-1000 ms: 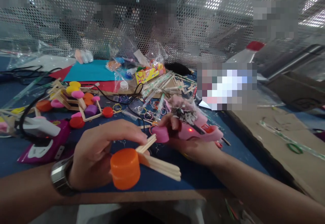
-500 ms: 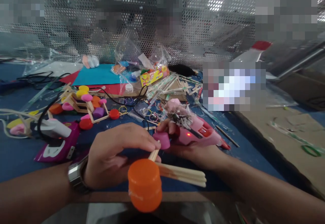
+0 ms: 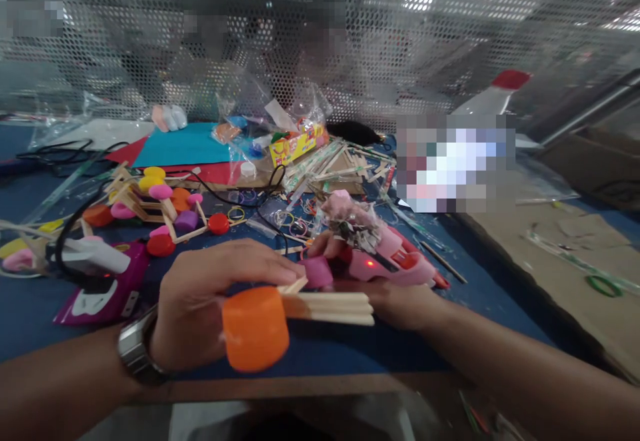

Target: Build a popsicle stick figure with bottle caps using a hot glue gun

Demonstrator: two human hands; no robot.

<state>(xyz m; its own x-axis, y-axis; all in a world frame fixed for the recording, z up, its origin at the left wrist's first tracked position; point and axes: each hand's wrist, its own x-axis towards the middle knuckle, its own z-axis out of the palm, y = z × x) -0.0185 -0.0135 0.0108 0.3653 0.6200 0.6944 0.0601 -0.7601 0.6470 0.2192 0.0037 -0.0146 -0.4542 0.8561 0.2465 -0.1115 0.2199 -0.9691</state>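
My left hand [image 3: 210, 308], with a metal watch at the wrist, is closed around a small frame of wooden craft sticks [image 3: 330, 306]. An orange bottle cap [image 3: 255, 328] is fixed to the near end of the sticks and a pink cap [image 3: 316, 272] to the far end. My right hand [image 3: 395, 298] lies just behind the sticks and grips a pink hot glue gun [image 3: 395, 261] whose red light is on. The gun's nozzle end sits close to the pink cap.
On the blue table [image 3: 30, 321] at the left stands a stick-and-cap model [image 3: 160, 208], a purple packet [image 3: 100, 291] with a white plug on it, and black cables. Further back lie loose sticks [image 3: 330, 164], plastic bags, coloured paper and rubber bands. Cardboard [image 3: 550, 241] lies at the right.
The stick frame has been turned in my left hand: the orange cap dipped low and came back up left, and the sticks now lie nearly level. The glue gun hardly moved.
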